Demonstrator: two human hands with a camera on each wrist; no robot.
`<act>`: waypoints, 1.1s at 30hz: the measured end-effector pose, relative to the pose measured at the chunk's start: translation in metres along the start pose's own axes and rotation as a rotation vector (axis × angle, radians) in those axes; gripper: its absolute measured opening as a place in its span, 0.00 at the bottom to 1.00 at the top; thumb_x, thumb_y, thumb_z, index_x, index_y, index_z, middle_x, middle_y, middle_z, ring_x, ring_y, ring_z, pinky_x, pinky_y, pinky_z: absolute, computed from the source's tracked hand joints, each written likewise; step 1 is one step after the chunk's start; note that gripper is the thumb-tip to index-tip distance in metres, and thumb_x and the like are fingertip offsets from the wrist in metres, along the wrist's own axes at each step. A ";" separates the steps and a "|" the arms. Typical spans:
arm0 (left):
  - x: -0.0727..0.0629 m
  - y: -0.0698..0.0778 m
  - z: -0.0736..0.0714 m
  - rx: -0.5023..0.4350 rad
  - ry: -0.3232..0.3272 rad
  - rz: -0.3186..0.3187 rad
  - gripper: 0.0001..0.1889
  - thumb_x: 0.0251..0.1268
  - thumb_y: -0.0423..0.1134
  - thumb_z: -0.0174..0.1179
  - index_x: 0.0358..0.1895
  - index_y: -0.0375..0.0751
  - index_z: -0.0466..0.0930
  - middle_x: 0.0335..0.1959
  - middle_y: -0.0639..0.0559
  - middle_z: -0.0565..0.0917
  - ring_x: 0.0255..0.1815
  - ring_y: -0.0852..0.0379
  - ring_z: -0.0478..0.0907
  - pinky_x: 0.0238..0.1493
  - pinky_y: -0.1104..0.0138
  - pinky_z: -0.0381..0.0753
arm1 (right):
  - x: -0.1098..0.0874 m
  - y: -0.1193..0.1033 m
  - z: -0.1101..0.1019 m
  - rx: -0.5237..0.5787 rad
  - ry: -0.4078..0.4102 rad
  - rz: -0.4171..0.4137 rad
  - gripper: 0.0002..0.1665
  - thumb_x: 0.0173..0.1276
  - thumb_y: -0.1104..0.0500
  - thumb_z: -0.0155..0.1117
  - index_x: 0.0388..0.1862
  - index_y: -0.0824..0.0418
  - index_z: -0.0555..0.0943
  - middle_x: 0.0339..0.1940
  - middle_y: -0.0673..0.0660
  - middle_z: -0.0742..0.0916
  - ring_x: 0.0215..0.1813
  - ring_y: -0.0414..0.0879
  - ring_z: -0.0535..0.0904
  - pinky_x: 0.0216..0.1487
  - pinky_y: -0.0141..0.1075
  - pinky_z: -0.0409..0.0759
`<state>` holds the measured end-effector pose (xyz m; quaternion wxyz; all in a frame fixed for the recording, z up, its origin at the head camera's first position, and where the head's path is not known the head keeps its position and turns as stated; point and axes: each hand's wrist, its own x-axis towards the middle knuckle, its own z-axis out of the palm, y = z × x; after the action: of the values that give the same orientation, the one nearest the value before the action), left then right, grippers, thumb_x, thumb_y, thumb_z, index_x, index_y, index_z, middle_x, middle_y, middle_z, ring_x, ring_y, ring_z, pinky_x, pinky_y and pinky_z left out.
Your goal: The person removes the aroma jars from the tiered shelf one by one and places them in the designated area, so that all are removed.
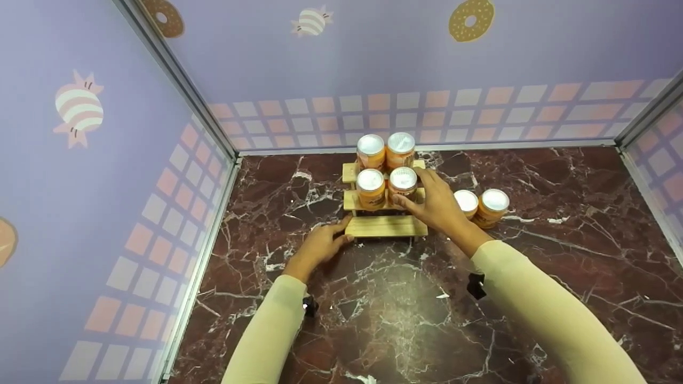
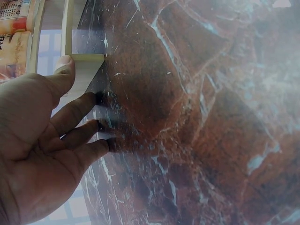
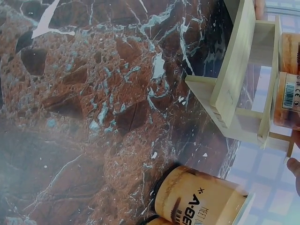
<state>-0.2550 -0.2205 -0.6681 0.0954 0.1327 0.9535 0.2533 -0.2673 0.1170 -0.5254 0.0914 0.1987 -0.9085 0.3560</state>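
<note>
A small wooden step rack with three steps stands near the back wall. Two orange cans with silvery lids, a left one and a right one, stand on its top step. The middle step bears a left can and a right can. Around that right can, my right hand curls its fingers and thumb; in the right wrist view only fingertips show at the edge. My left hand grips the left end of the lowest step between thumb and index finger, its other fingers near the tabletop.
Two more cans, one partly behind my right hand and another, stand right of the rack. The dark red marbled tabletop meets a patterned back wall and a left wall.
</note>
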 end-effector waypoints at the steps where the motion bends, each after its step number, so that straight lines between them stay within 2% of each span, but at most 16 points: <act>1: 0.000 0.001 -0.001 -0.004 -0.002 0.001 0.36 0.78 0.66 0.61 0.85 0.77 0.62 0.78 0.42 0.79 0.77 0.36 0.80 0.82 0.44 0.76 | 0.000 0.000 0.000 0.000 0.003 0.000 0.48 0.72 0.42 0.81 0.79 0.67 0.73 0.70 0.71 0.83 0.71 0.71 0.81 0.76 0.67 0.79; 6: -0.006 0.011 -0.007 -0.040 -0.008 -0.015 0.35 0.80 0.65 0.61 0.86 0.73 0.63 0.78 0.38 0.79 0.78 0.33 0.78 0.83 0.42 0.74 | 0.001 -0.001 0.002 -0.003 0.022 -0.002 0.47 0.71 0.45 0.82 0.78 0.69 0.74 0.68 0.71 0.84 0.69 0.71 0.82 0.75 0.67 0.79; 13: -0.017 0.027 -0.019 -0.069 0.010 -0.014 0.36 0.79 0.64 0.63 0.85 0.69 0.67 0.77 0.38 0.80 0.77 0.33 0.79 0.82 0.41 0.75 | 0.002 -0.001 0.004 0.010 0.042 -0.021 0.46 0.71 0.47 0.83 0.76 0.71 0.75 0.65 0.71 0.85 0.66 0.70 0.84 0.72 0.66 0.82; 15: -0.018 0.029 -0.021 -0.079 0.008 -0.022 0.35 0.79 0.64 0.62 0.85 0.70 0.67 0.77 0.37 0.80 0.77 0.32 0.78 0.83 0.41 0.74 | 0.002 -0.001 0.004 0.010 0.048 -0.028 0.45 0.71 0.47 0.83 0.75 0.71 0.76 0.64 0.72 0.86 0.66 0.70 0.84 0.72 0.66 0.82; 21: -0.012 0.019 -0.012 -0.086 -0.009 -0.031 0.36 0.78 0.67 0.61 0.85 0.75 0.64 0.79 0.37 0.77 0.79 0.31 0.76 0.85 0.41 0.72 | 0.002 -0.002 0.004 0.011 0.061 -0.021 0.44 0.71 0.46 0.83 0.74 0.70 0.77 0.64 0.71 0.86 0.66 0.71 0.84 0.73 0.67 0.81; 24: -0.010 0.015 -0.010 -0.066 0.001 -0.010 0.37 0.78 0.67 0.60 0.86 0.73 0.63 0.78 0.38 0.78 0.78 0.32 0.78 0.84 0.42 0.73 | 0.002 -0.001 0.004 0.015 0.064 -0.016 0.45 0.70 0.45 0.83 0.74 0.70 0.77 0.64 0.71 0.86 0.66 0.71 0.84 0.73 0.66 0.81; 27: -0.015 0.023 -0.016 -0.055 0.009 -0.001 0.36 0.79 0.65 0.61 0.86 0.70 0.65 0.78 0.37 0.79 0.78 0.32 0.78 0.83 0.42 0.74 | 0.002 -0.001 0.004 0.015 0.071 -0.021 0.45 0.70 0.46 0.83 0.74 0.70 0.77 0.64 0.71 0.87 0.66 0.71 0.84 0.73 0.66 0.81; 30: -0.015 0.023 -0.016 -0.056 0.019 0.008 0.36 0.79 0.65 0.61 0.86 0.68 0.66 0.77 0.36 0.79 0.77 0.31 0.79 0.82 0.41 0.74 | 0.002 -0.001 0.004 0.021 0.075 -0.025 0.44 0.70 0.46 0.83 0.74 0.69 0.77 0.63 0.71 0.87 0.65 0.70 0.85 0.72 0.65 0.82; 32: -0.014 0.019 -0.014 -0.050 0.014 0.011 0.37 0.77 0.68 0.60 0.86 0.70 0.65 0.77 0.36 0.79 0.76 0.31 0.79 0.82 0.41 0.75 | 0.003 -0.001 0.003 0.021 0.078 -0.029 0.43 0.71 0.46 0.83 0.74 0.70 0.78 0.62 0.71 0.87 0.65 0.70 0.85 0.71 0.65 0.82; 33: -0.008 0.011 -0.008 -0.061 0.008 0.012 0.38 0.76 0.71 0.58 0.85 0.73 0.64 0.77 0.37 0.80 0.76 0.31 0.79 0.81 0.40 0.76 | 0.003 -0.002 0.003 0.021 0.077 -0.029 0.43 0.71 0.45 0.83 0.74 0.69 0.78 0.62 0.71 0.87 0.64 0.70 0.85 0.71 0.65 0.82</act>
<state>-0.2472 -0.2178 -0.6547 0.0941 0.1343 0.9449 0.2833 -0.2690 0.1134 -0.5254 0.1292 0.1991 -0.8975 0.3717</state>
